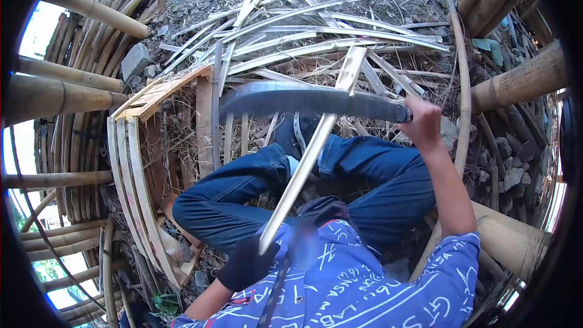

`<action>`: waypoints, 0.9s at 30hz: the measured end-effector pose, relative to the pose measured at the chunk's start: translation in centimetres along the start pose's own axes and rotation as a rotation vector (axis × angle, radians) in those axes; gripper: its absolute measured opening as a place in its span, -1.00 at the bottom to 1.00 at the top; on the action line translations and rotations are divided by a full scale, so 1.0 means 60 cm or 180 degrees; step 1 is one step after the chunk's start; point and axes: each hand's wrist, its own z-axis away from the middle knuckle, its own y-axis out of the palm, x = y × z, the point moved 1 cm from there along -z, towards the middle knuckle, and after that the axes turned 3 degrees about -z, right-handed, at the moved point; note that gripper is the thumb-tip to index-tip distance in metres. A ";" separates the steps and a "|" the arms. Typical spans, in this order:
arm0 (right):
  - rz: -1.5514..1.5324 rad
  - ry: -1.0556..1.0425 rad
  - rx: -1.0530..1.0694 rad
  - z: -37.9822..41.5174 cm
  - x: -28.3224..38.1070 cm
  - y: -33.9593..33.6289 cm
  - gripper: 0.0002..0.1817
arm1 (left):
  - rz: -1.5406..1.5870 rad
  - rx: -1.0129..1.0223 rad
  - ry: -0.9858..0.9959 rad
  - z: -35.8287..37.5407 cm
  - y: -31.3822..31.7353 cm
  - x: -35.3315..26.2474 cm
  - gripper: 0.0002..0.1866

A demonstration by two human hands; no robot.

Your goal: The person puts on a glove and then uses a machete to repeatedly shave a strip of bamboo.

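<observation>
My right hand (423, 123) is closed around the dark handle of a machete (273, 104). Its long, curved blade points left and is slightly smeared by motion. A pale split bamboo strip (299, 185) slants up from my lap, and the blade crosses it near its upper end. Whether the edge has bitten into the strip I cannot make out. Under a dark glove, my left hand (246, 264) grips the strip's lower end, close to my waist. My legs (237, 191), in blue jeans, are bent on either side of the strip.
Several split bamboo strips (303, 30) lie in a loose pile ahead on the ground. A wooden crate-like frame (136, 188) stands at my left. Bamboo poles (522, 79) jut in from both sides. Broken stones (513, 173) lie at the right, and a grey block (135, 61) at the upper left.
</observation>
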 end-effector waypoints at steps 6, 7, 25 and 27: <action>0.0720 0.1405 0.0056 -0.034 -0.095 0.002 -0.87 | -0.0093 -0.0145 -0.0130 0.019 0.003 0.029 -0.74; 0.0741 0.1612 0.0106 -0.026 -0.107 0.001 -0.83 | -0.0132 -0.0321 0.0089 0.018 0.001 0.035 -0.77; -0.4200 0.3697 0.0343 0.223 0.185 0.165 -0.69 | 0.2422 -0.0213 -0.0620 -0.133 -0.061 -0.022 -0.75; -0.3956 0.3508 0.0426 0.230 0.180 0.168 -0.67 | 0.2521 -0.0208 -0.0389 -0.160 -0.054 -0.024 -0.74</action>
